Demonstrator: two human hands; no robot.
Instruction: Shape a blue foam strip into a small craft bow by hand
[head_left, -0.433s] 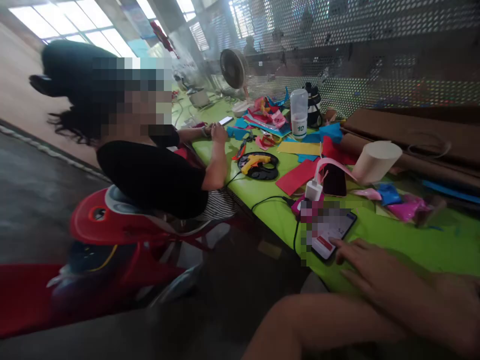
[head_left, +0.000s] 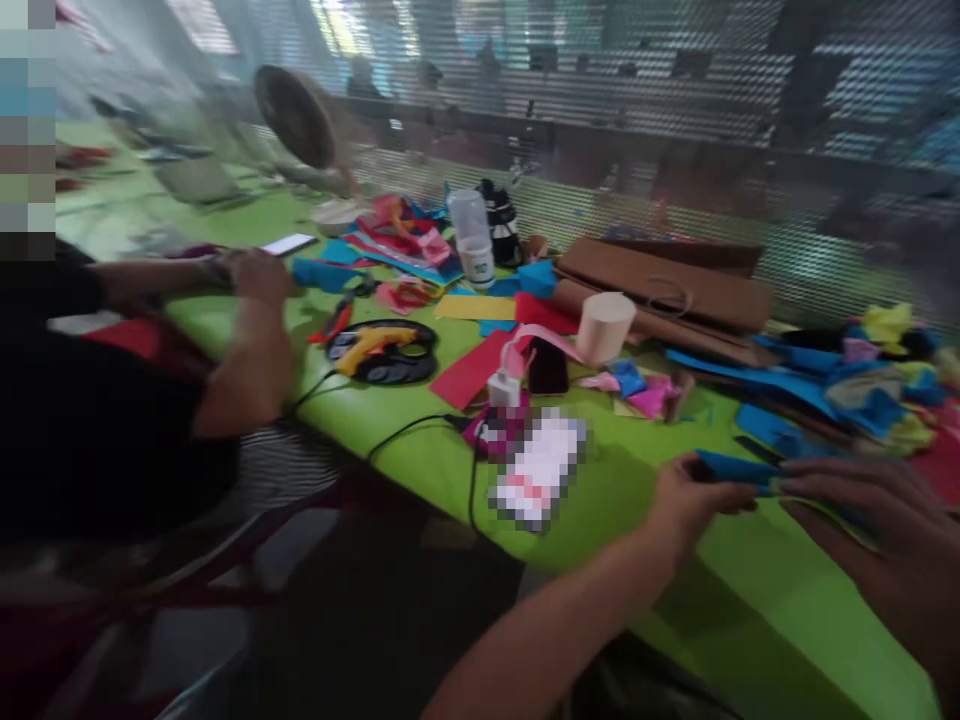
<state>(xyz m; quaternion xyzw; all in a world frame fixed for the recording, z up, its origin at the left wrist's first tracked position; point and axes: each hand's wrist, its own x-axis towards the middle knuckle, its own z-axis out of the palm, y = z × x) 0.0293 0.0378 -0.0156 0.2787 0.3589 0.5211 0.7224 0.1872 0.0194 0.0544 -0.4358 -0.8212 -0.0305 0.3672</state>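
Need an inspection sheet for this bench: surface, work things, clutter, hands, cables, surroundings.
Surface: green table, coloured pieces spread over it.
Job's things: blue piece, partly covered by fingers.
Clutter: phone; yellow glue gun on black tray; bottle marked 10; red sheet.
Hands: left hand pinches the blue piece; right hand at its other end, grip too blurred to tell.
Cables: black cable at the purple power block.
Surroundings: co-worker's hand; fan; mesh screen behind.

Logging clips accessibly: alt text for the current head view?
Left hand grips a blue strip, right hand at its end, over a green table. Nearby: phone, yellow glue gun, coloured scraps; at left, a co-worker's hand.
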